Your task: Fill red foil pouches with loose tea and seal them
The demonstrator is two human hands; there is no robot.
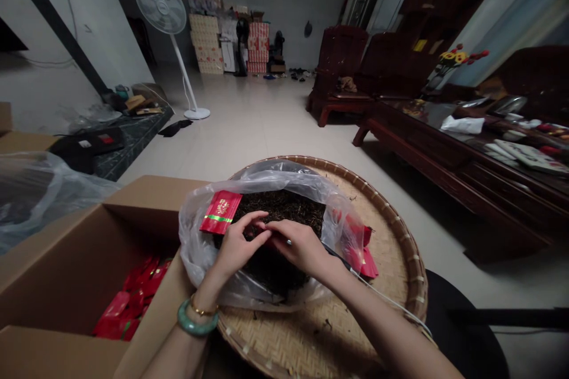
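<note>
A translucent plastic bag [193, 254] stands open on a round woven bamboo tray [306, 337]. Dark, dry loose leaves that look like tea [284, 204] fill it. Over the leaves, my left hand [237, 243] and my right hand [300, 243] meet at the fingertips. Both have bent, pinching fingers; whatever is between them is hidden or too small to make out. A red packet with gold print and a green stripe [221, 212] lies on the bag's left rim, beside my left hand. More red packets [368, 263] lie right of the bag, partly behind its plastic.
An open cardboard box [53, 260] with several red packets [133, 296] inside stands at the left. A thin white cable [391, 302] crosses the tray's right side. Beyond are a white standing fan [160, 4], a dark wooden table [427, 160] and stacked cartons [207, 41].
</note>
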